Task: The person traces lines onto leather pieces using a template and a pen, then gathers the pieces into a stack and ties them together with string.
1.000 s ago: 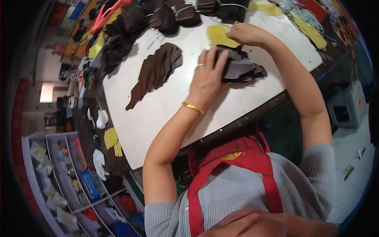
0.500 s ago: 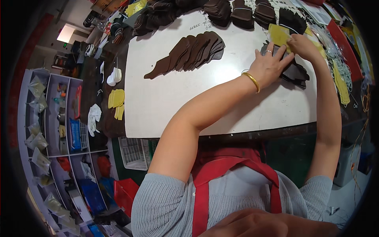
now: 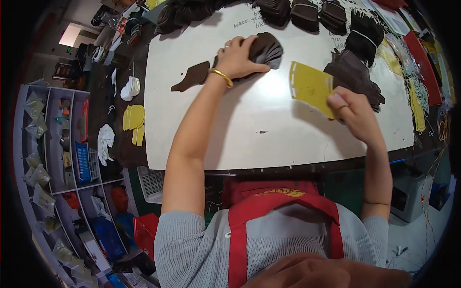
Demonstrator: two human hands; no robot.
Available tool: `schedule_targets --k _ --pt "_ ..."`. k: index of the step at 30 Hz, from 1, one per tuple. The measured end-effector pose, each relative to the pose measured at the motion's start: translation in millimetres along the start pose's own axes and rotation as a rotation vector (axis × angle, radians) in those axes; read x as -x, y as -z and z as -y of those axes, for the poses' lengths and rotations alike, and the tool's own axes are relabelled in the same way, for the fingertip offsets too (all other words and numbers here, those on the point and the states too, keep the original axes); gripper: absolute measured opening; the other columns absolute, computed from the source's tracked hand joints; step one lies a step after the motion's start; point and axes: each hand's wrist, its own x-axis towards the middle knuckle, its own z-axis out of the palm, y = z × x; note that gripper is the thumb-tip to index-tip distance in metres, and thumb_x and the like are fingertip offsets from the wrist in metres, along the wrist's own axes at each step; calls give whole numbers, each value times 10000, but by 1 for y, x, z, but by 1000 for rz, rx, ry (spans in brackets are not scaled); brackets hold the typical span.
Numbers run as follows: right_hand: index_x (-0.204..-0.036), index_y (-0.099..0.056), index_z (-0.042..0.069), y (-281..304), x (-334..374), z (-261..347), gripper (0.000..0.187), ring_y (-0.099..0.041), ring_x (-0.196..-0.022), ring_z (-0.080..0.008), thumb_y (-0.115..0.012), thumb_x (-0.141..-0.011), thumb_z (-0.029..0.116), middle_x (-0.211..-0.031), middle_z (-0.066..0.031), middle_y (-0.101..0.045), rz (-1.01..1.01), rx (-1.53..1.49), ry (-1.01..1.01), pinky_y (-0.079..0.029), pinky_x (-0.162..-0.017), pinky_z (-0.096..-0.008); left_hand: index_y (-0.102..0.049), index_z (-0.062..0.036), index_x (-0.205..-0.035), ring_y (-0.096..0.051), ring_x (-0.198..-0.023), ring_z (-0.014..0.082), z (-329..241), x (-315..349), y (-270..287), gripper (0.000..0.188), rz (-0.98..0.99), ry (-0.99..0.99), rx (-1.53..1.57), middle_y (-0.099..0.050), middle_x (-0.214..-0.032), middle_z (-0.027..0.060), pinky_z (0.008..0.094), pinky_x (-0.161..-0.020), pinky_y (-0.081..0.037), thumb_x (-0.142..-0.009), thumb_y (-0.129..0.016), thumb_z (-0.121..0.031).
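Note:
My left hand (image 3: 236, 58), a gold bangle at its wrist, is closed over a stack of dark brown leather-like pieces (image 3: 269, 50), its thumb along the near side. The palm hides part of the stack. One similar shaped piece (image 3: 193, 77) extends to the left of the hand, flat on the white board. My right hand (image 3: 356, 113) pinches a yellow template (image 3: 308, 87) by its right edge. This flat, curved sheet has slots near two edges and is held above the board. Just beyond the right hand lies another pile of dark pieces (image 3: 353, 72).
Banded bundles of dark pieces (image 3: 305, 15) line the far edge of the white board (image 3: 230, 139). Yellow shapes (image 3: 133, 118) and a white cloth (image 3: 105, 142) lie to the left, near a shelf unit (image 3: 77, 189). Tangled cords (image 3: 421, 79) and a red box (image 3: 422, 67) are at right.
My left hand has moved left from the right-hand pile onto the fanned pieces, which are now bunched together. My right hand has brought the yellow template nearer and left, away from the pile.

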Motion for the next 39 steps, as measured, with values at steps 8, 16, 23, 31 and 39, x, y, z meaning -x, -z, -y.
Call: schedule_targets --k 8,16,23,31,39 --pt "-994 -652 14 -52 5 -18 283 -677 -727 -318 -573 -1028 284 -783 -180 -664 -161 182 -96 -499 -681 -384 -557 -274 -1420 -356 -1417 389 -53 99 -18 668 -296 -294 -156 -440 -1498 166 596 -1146 -266 -820 -744 -500" --pt "-1065 -657 64 -21 -16 -67 326 -651 -760 -347 -571 -1024 376 -820 -183 -664 -339 224 -73 -505 -723 -388 -449 -69 -1500 -299 -1473 396 -29 145 6 946 -351 -69 -79 -338 -1588 181 627 -1163 -247 -746 -840 -485" --pt "-1087 -652 37 15 -39 -104 373 -603 -727 -204 -556 -1036 394 -805 -103 -651 -331 241 -39 -490 -727 -327 -582 -8 -1352 -534 -1297 334 -20 200 12 668 -400 -122 -243 -585 -1378 176 461 -1064 -436 -810 -828 -313" --pt "-1090 -681 -9 18 -36 -99 331 -564 -773 -77 -578 -1058 305 -825 11 -623 -311 121 -74 -488 -726 -259 -692 8 -1174 -701 -1087 333 -19 237 4 325 -359 -281 -256 -717 -1173 174 391 -912 -577 -864 -612 -51" --pt "-1098 -699 15 -12 -22 -52 280 -567 -825 -48 -606 -1048 275 -905 39 -632 -294 -183 -94 -479 -761 -214 -670 -68 -1186 -690 -981 340 74 151 34 258 -516 -323 -52 -731 -1043 123 417 -819 -570 -929 -657 -77"
